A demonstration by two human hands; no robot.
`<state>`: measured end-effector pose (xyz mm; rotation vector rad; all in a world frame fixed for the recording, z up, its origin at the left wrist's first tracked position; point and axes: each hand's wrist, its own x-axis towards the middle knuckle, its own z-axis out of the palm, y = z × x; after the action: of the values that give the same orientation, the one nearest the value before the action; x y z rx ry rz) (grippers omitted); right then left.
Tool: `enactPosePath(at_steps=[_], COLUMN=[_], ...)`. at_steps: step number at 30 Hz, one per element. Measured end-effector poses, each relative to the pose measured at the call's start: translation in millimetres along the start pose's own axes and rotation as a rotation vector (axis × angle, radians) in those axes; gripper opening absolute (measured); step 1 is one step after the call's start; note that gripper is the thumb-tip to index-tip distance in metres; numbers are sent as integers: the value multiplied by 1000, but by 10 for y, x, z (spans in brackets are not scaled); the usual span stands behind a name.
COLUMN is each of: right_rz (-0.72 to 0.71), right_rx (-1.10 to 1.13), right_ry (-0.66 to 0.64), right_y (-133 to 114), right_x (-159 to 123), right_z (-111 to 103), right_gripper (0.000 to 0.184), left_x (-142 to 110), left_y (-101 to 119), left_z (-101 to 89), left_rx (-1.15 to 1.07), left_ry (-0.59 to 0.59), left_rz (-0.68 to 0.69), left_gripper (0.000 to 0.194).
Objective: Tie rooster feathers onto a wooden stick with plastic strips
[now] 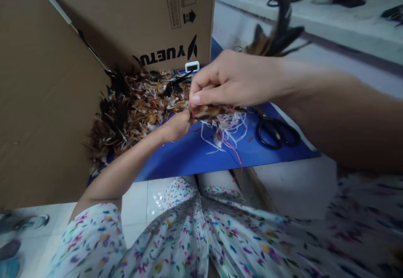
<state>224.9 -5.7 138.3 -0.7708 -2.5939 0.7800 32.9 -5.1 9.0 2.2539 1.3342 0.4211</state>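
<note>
At mid-frame the right hand was closed, thumb and fingers pinching a feather bundle. The left hand, also closed, gripped the bundle's left end. One tangle of threads hung beneath, over a blue mat. One pair of scissors lay right of it; one feather pile and two boxes stood at the left.

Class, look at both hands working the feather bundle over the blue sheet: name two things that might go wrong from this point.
1. The left hand and right hand pinch one small feather bundle; a slip may scatter feathers.
2. Loose threads dangle below it and might snag the scissors lying open-handled beside them on the blue sheet.
</note>
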Motion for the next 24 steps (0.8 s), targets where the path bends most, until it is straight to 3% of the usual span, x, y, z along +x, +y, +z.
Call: enactPosePath(at_steps=[4,8,12,15,17,20,24], right_rz=[-219,-128,-70,-130,-156,-191,-98], right_rx=[-146,-391,-487,-388,-260,-48,140], right_ry=[-67,-121,-172,-206,-216,-194,-143], right_y=[-4,20,160,378,557,828,1096], right_x=[303,596,756,784,759,672,569], right_z=[-17,-79,-69,39,160,381,671], right_gripper=[6,11,17,7,6,14,33], left_x=[-92,-240,-412,-553,-651,-788,-899], left_y=[230,342,243,103,28,-45,-150], left_z=[25,76,86,38,-14,-104,-214], left_rx=[328,558,674,616,507,308,171], left_ry=[-95,-153,-79,-9,22,48,44], left_rz=[-120,-109,60,212,232,208,241], left_gripper=[23,23,30,36,45,51,36])
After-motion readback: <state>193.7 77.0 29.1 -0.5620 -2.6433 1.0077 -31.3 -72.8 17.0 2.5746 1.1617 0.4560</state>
